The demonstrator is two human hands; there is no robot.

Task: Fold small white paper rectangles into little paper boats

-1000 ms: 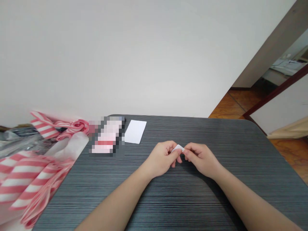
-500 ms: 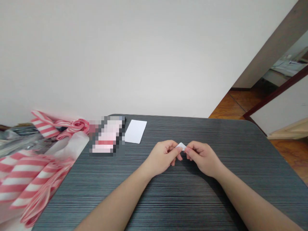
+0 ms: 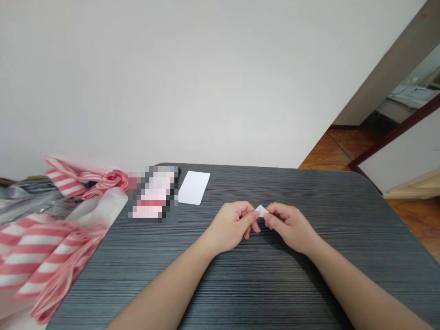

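A small folded piece of white paper (image 3: 261, 210) is pinched between the fingertips of both my hands just above the dark striped table (image 3: 261, 284). My left hand (image 3: 233, 225) is closed on its left side, fingers curled. My right hand (image 3: 290, 226) is closed on its right side. Most of the paper is hidden by my fingers.
A flat white sheet (image 3: 194, 187) lies at the table's far side, beside a blurred-out pink and white object (image 3: 153, 194). Pink and white striped plastic bags (image 3: 44, 256) are heaped off the table's left edge. A white wall stands behind; a doorway and wooden floor (image 3: 343, 146) are at right.
The paper piece has shifted slightly to the right between my fingertips. Both hands stay in nearly the same place.
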